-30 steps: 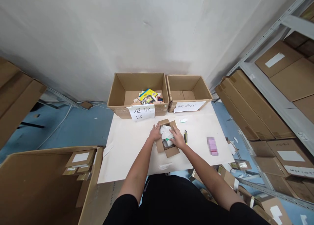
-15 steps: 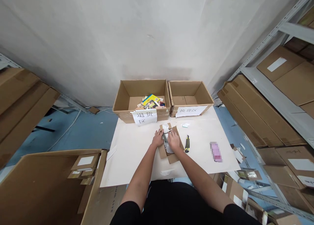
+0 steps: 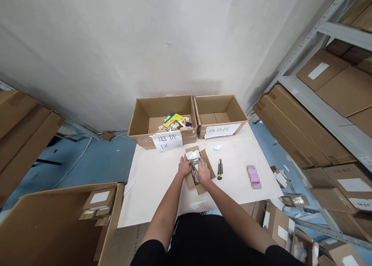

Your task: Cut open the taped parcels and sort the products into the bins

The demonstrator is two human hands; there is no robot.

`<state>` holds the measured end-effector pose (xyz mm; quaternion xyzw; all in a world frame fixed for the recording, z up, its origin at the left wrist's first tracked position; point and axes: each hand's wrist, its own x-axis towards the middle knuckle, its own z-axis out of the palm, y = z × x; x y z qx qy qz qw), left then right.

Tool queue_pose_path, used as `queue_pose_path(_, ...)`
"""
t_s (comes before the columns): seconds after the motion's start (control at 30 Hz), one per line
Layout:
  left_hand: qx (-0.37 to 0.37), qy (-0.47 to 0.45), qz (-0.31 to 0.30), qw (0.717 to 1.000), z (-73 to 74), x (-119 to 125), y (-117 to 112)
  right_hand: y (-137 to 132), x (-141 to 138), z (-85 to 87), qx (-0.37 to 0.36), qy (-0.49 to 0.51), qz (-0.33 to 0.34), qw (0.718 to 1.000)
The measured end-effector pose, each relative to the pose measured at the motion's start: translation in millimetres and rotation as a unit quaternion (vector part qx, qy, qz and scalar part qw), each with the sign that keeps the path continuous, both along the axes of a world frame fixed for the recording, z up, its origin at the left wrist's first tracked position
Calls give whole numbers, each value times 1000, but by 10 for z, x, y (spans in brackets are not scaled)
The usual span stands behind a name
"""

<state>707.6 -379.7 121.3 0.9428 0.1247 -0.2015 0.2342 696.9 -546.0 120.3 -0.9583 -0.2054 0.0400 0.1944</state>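
A small opened cardboard box (image 3: 190,183) lies on the white table with its flaps folded out. Inside it is a packet in greyish plastic wrap (image 3: 195,177), with a white piece of paper (image 3: 193,155) at the far end and a bit of green and red showing. My left hand (image 3: 184,166) is closed on the packet's left side, over the box's edge. From the right, my right hand (image 3: 203,173) has its fingers bent onto the wrap; its fingertips are partly hidden. A black and yellow box cutter (image 3: 220,169) lies to the right of the box.
Two large cartons with handwritten paper labels stand at the back: the left carton (image 3: 133,132) holds booklets, the right carton (image 3: 200,128) stands beside it. A blurred pink item (image 3: 254,177) lies at right. A big carton (image 3: 66,187) is at lower left; shelves (image 3: 302,86) flank the right.
Both hands have shifted on the packet. The white paper at the far end and the green and red part now show more. The whole view has turned slightly.
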Motion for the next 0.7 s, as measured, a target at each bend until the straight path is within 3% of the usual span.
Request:
queue_pose_path(0.17, 13, -16, 8, 1000, 31, 4, 19, -116, -105, 168, 11, -35, 4, 999)
queue_pose_path(0.47, 67, -121, 56, 989, 18, -88, -6, -399, -190, 830, 5, -72, 36, 997)
queue_pose_path(0.7, 75, -157, 26, 984, 52, -139, -57, -621, -424, 1138, 17, -85, 37, 996)
